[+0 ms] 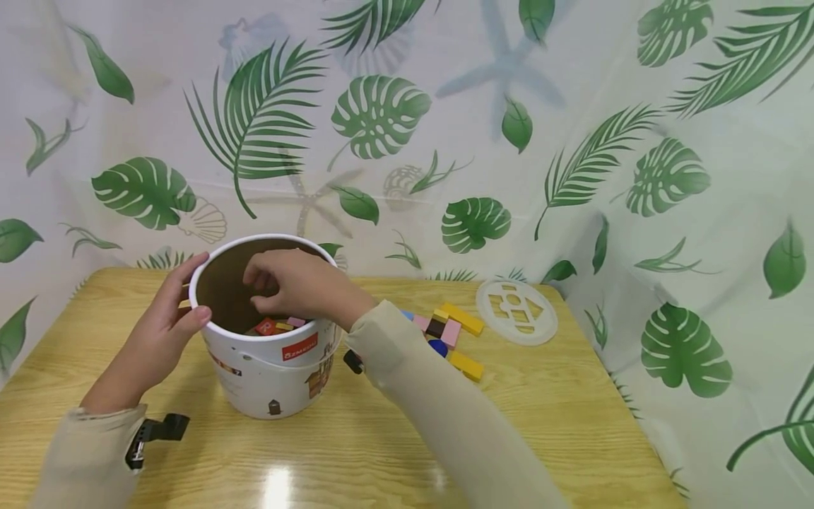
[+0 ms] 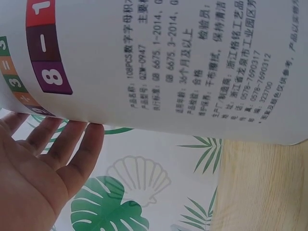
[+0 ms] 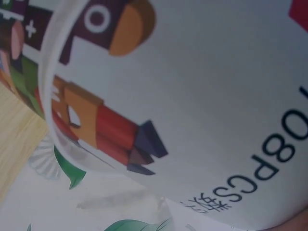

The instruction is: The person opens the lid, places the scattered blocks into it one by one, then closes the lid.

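A white bucket point(image 1: 263, 382) with printed pictures and a red label stands on the table. My left hand point(image 1: 155, 329) touches its left side, thumb at the rim and fingers spread along the outer wall. In the left wrist view, those fingers point(image 2: 79, 154) lie fairly straight against the printed wall. Over the bucket's mouth, my right hand point(image 1: 295, 283) reaches in with loosely bent fingers; a gap shows between thumb and fingers, with nothing visible in it. Below it, inside, lie a red block point(image 1: 265, 326) with a letter and several yellow and pink blocks. The right wrist view shows only the bucket's wall point(image 3: 202, 96) and handle.
Right of the bucket, partly behind my right sleeve, several loose blocks lie together, among them a yellow block point(image 1: 467, 366), a pink block point(image 1: 450, 334) and a blue piece point(image 1: 438, 347). A pale round lid with cut-outs point(image 1: 545, 322) lies near the table's back right edge. A leaf-patterned cloth point(image 1: 407, 141) hangs behind.
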A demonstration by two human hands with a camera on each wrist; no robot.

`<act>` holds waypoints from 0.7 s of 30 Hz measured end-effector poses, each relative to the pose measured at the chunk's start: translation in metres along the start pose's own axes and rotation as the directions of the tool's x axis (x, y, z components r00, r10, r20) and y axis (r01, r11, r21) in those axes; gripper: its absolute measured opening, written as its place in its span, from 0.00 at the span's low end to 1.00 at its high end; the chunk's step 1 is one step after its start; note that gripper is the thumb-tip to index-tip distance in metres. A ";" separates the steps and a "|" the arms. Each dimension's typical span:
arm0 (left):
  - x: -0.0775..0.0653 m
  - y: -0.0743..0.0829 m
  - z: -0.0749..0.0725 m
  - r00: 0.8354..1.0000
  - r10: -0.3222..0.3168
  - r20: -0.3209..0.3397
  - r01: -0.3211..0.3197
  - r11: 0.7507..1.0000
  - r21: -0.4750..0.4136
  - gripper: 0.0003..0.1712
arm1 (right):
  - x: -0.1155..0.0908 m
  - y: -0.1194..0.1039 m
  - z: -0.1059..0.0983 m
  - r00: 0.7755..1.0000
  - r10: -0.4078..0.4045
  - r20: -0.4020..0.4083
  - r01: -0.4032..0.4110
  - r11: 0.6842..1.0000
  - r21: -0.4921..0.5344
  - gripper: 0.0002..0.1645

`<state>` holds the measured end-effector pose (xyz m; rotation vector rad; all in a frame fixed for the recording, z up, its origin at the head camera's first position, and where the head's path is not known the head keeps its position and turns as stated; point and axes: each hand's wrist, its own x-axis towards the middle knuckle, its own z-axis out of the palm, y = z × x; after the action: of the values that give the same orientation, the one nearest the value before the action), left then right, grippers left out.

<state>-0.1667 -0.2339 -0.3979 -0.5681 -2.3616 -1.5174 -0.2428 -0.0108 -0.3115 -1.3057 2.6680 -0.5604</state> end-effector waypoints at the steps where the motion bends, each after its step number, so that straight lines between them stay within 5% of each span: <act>1: 0.000 0.000 0.000 1.000 0.002 0.000 -0.002 1.000 -0.003 0.41 | 0.000 0.000 0.000 1.000 -0.001 -0.004 0.001 1.000 0.008 0.17; 7: 0.000 -0.001 0.000 1.000 0.003 0.002 -0.003 1.000 0.001 0.41 | -0.003 0.001 0.001 0.998 -0.022 -0.054 0.025 0.998 0.057 0.17; 13: 0.000 -0.001 0.001 1.000 0.002 0.006 -0.002 1.000 -0.005 0.40 | -0.011 0.005 0.000 0.978 -0.092 -0.187 0.110 0.990 0.085 0.16; 21: 0.001 -0.001 0.001 1.000 0.001 0.001 -0.001 1.000 0.005 0.39 | -0.044 0.032 -0.011 0.972 -0.090 -0.215 0.105 0.993 0.057 0.23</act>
<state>-0.1680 -0.2328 -0.3983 -0.5681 -2.3652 -1.5103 -0.2426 0.0444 -0.3154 -1.4392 2.7320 -0.8413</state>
